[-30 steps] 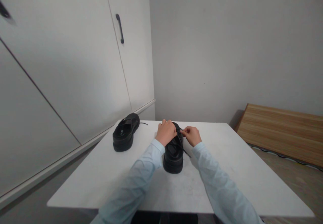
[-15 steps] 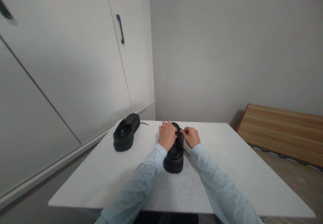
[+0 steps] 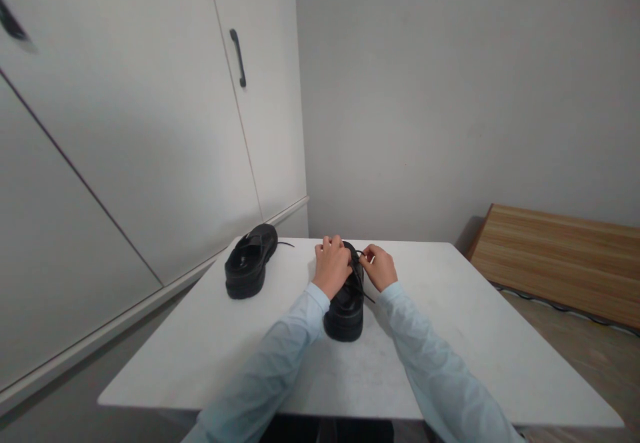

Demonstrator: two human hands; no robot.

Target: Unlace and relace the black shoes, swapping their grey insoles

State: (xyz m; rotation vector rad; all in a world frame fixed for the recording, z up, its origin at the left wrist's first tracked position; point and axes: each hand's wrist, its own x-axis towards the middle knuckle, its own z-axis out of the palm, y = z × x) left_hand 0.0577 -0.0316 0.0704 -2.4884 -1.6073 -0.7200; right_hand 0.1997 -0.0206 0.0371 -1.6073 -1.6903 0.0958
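A black lace-up shoe sits upright on the white table, its heel toward me and its toe pointing away. My left hand is over the left side of its front, fingers curled and closed at the lacing; the tips are partly hidden. On the other side, my right hand pinches a thin black shoelace between thumb and forefinger, and a small loop shows there. A loose lace end hangs over the shoe's right side, below my right hand.
The second black shoe stands at the table's far left, a lace end trailing to its right. White cabinet doors rise along the left, a grey wall behind. A wood-grain panel lies beyond the table's right edge.
My right fingers have shifted slightly, and a curve of lace now shows at their tips. The left hand stays nearly in place. Neither shoe has visibly moved on the table.
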